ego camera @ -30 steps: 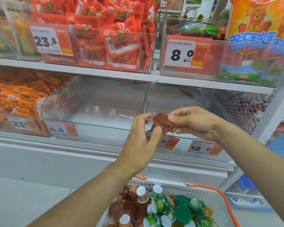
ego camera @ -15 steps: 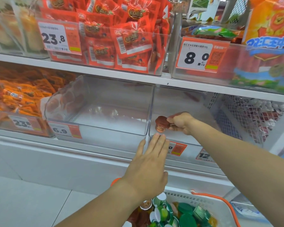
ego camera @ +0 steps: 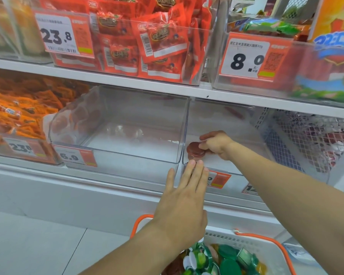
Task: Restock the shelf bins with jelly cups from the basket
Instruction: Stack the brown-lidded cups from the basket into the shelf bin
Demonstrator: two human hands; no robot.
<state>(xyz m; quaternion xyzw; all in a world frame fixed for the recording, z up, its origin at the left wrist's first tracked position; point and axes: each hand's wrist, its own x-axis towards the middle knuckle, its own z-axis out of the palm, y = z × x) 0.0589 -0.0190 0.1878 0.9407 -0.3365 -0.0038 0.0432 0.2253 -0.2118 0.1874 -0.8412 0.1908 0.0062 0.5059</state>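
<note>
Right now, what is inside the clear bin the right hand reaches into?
The right-hand clear bin holds one dark red jelly cup, gripped by the right hand. The hand and forearm hide part of the floor.

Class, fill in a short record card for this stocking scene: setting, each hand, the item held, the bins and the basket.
setting: shop shelf with clear plastic bins and price tags
right hand: inside the right clear bin, gripping a brown jelly cup low near the bin floor
left hand: flat, fingers straight, fingertips at the right bin's front edge
left clear bin: tagged 6.9, no cups seen inside
basket: white with orange handles, below the hands, holding green-lidded cups
</note>
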